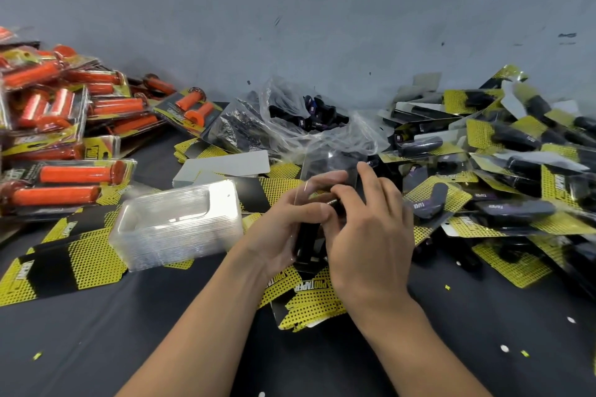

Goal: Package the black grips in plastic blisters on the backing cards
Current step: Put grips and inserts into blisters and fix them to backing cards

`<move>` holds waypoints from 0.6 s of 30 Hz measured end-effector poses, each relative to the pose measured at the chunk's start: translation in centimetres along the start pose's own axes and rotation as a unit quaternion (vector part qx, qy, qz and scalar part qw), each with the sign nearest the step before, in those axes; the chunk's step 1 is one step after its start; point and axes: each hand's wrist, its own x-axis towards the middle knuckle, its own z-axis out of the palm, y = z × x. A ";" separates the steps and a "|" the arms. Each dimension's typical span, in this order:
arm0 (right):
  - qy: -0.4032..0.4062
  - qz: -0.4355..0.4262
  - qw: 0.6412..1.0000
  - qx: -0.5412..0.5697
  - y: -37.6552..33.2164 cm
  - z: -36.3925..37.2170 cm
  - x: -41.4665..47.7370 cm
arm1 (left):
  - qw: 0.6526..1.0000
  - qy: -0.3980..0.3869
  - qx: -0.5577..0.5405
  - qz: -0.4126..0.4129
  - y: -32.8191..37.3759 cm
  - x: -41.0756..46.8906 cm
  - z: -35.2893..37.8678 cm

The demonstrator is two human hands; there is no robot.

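Dark table (96, 348) bearing, at right, a heap of packed black grips (516, 151) and, at left, packed orange grips (64, 126). A plastic bag (309, 119) of loose grips sits at the back, with a stack of empty blisters (177, 219) left of centre. A backing card (309, 300) lies beneath both hands. The left hand (283, 229) curls round a clear blister (329, 167) holding a black grip (304, 242). The right hand (367, 235) pinches the blister's other side, forefinger on its upper edge. The step in hand appears to be seating the grips (their number is unclear). The next move likely calls for setting the filled blister squarely on the card.
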 end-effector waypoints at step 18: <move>-0.113 -0.013 0.994 0.009 0.2 0.2 -0.7 | 0.985 0.084 -0.135 0.061 0.0 0.8 -0.1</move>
